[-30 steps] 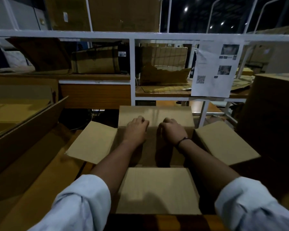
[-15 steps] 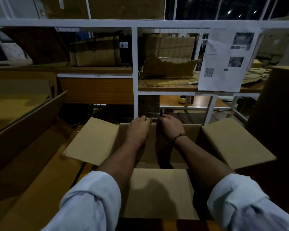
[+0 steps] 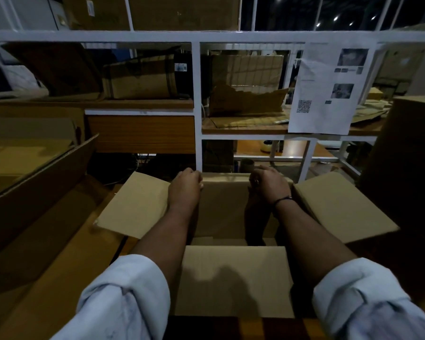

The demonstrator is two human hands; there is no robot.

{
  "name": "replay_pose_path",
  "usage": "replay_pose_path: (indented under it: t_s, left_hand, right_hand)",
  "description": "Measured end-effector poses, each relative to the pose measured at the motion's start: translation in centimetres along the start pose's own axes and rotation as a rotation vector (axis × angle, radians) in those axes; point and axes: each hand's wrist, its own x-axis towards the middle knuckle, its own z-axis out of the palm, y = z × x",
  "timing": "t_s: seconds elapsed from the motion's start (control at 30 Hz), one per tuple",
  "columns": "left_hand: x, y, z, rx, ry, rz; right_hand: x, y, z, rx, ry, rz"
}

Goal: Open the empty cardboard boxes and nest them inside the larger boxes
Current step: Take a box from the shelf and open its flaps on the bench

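A larger box [image 3: 35, 204] sits at left. The cardboard box [image 3: 223, 209] stands beside it, directly before the person. It is judged light and stiff-walled, creasing readily at the folds; grip the rim. Plain brown, top open, side flaps [image 3: 133, 207] splayed outward. Left hand [image 3: 185, 188] and right hand [image 3: 270, 187], apart, curl over the far rim.

White metal rack frame [image 3: 196, 99] is seen across the background. Printed sheet with QR code [image 3: 326, 114] is hung on it, right. Wooden shelf board [image 3: 243, 130] is mounted below. Ceiling lights [image 3: 335, 18] are lit.
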Motion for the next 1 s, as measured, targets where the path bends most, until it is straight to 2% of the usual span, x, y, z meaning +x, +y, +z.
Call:
replay_pose_path:
  t_s: [0.4, 0.6, 0.73, 0.9, 1.0]
  left_hand:
    - [0.4, 0.2, 0.4, 0.02, -0.032, -0.009]
    - [0.2, -1.5, -0.2, -0.097, -0.004, -0.124]
    - [0.3, -1.3, -0.1, -0.096, -0.007, -0.139]
    - [0.5, -1.3, 0.0, -0.033, -0.015, -0.097]
    - [0.7, -1.1, 0.1, 0.015, -0.031, -0.084]
  right_hand:
    - [0.9, -0.3, -0.2, 0.009, -0.039, 0.036]
    - [0.9, 1.5, -1.0, 0.146, -0.078, 0.143]
    - [0.7, 2.5, -1.2, 0.093, -0.04, 0.174]
    - [1.3, 1.8, -1.6, 0.024, -0.1, 0.185]
    - [1.2, 1.9, -1.8, -0.016, -0.08, 0.159]
